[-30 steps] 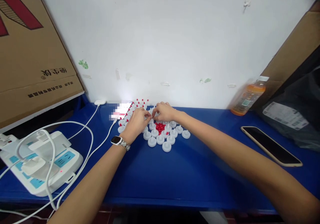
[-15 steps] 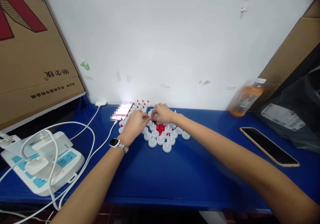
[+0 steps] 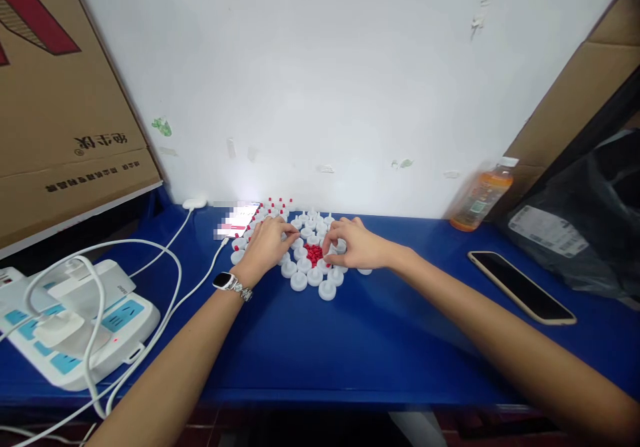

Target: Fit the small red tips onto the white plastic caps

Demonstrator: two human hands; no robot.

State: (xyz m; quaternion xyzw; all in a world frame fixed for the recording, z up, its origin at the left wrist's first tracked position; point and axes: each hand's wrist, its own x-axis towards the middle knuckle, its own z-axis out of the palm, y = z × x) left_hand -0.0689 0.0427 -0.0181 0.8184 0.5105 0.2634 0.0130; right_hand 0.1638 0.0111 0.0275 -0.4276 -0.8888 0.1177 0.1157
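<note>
Since a second ago, our right hand (image 3: pixel 357 248) is sitting nearer and further right, fingertips pinching by the red pieces (image 3: pixel 313 254). Our left hand (image 3: pixel 267 246) is curling over white caps (image 3: pixel 310 275); its grasp we cannot tell. Open blue table (image 3: pixel 350 340) is lying near us.

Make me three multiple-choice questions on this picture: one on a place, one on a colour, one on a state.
1. Where is the bottle?
A. far right, by the wall
B. on the power strip
C. under the left hand

2. What colour is the table?
A. green
B. blue
C. white

3. How is the dark phone?
A. standing upright
B. held in the right hand
C. lying flat, screen off

Answers:
1 A, it stands against the wall, right of both hands.
2 B, the bare surface is blue.
3 C, it lies on the table with a black screen, apart from the right hand, which rests at the white caps.
</note>
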